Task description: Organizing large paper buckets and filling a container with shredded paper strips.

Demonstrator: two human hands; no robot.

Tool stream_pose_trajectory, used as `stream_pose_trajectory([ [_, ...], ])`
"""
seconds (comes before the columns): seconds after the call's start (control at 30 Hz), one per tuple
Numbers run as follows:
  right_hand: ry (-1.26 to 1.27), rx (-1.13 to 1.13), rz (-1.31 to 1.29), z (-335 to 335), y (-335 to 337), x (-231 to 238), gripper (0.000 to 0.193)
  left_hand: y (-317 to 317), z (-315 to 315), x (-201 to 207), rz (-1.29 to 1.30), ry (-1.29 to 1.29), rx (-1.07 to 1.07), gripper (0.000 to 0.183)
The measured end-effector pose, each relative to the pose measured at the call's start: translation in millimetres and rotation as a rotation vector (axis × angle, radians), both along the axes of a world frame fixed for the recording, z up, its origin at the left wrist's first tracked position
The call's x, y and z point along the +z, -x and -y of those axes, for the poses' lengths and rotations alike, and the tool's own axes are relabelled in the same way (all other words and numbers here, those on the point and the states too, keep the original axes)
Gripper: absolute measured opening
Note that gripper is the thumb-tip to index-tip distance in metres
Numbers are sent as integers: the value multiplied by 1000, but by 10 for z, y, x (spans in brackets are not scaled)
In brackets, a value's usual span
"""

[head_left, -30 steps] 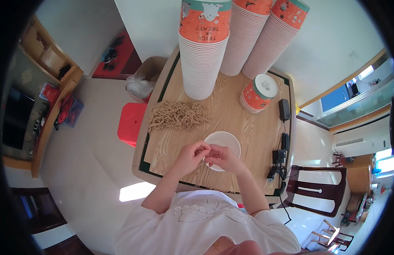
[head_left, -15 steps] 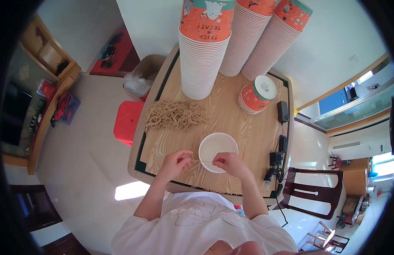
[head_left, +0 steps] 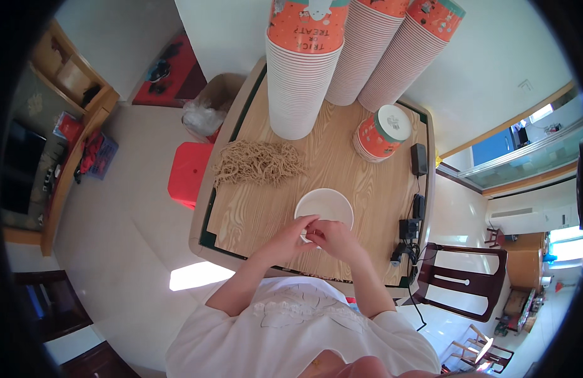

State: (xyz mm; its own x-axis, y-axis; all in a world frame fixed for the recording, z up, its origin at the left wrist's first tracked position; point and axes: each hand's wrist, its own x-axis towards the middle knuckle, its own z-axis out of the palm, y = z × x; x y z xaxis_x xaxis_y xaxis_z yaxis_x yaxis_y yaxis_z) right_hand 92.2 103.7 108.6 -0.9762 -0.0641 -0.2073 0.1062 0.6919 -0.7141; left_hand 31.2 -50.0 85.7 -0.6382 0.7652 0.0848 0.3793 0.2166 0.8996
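Note:
My left hand [head_left: 290,240] and my right hand [head_left: 337,239] meet fingertip to fingertip over the near rim of a white paper tub [head_left: 325,200]. Both are closed in a pinch. The thin tan cord seen between them a moment ago is hidden by the fingers now. The tub stands upright near the table's front edge, its inside pale, its near part covered by my hands. Farther off to the left lies a loose, tangled heap of tan cord [head_left: 260,164], touched by neither hand.
Tall stacks of orange-topped paper tubs [head_left: 296,94] rise at the back of the wooden table [head_left: 254,220]. A shorter upturned stack [head_left: 381,135] sits back right. Black adapters and cables [head_left: 409,228] line the right edge. A red stool [head_left: 189,173] and a dark chair [head_left: 461,277] flank the table.
My hands were apart with a taut cord stretched between them. My left hand has moved right and slightly up, so the fingertips now meet. The tub has stayed in place.

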Motion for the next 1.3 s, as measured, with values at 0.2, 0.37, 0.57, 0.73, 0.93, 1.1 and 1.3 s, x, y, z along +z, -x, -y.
stream_pose_trajectory([
  [0.2, 63, -68, -4, -158, -10, 9, 9, -11, -149, 60, 381, 167, -7, 41],
  [0.37, 172, -213, 56, -300, -22, 60, 11, -22, -162, -46, 288, 132, 144, 36],
  [0.57, 69, -185, 25, -274, -18, 67, 13, -27, -203, -172, 339, -65, 138, 19],
  [0.73, 128, -217, 55, -294, -64, 21, 14, -45, -243, -262, 351, -21, 189, 9],
  [0.93, 127, -326, -38, -421, -111, -170, 13, -41, -277, -234, 265, 152, 181, 8],
  [1.1, -237, -517, -335, -768, -73, -662, 27, -8, -245, -416, 362, -133, 301, 8],
  [1.3, 3, -582, -1, -633, -172, -853, 33, 178, -214, -433, 418, -173, 413, 9],
])
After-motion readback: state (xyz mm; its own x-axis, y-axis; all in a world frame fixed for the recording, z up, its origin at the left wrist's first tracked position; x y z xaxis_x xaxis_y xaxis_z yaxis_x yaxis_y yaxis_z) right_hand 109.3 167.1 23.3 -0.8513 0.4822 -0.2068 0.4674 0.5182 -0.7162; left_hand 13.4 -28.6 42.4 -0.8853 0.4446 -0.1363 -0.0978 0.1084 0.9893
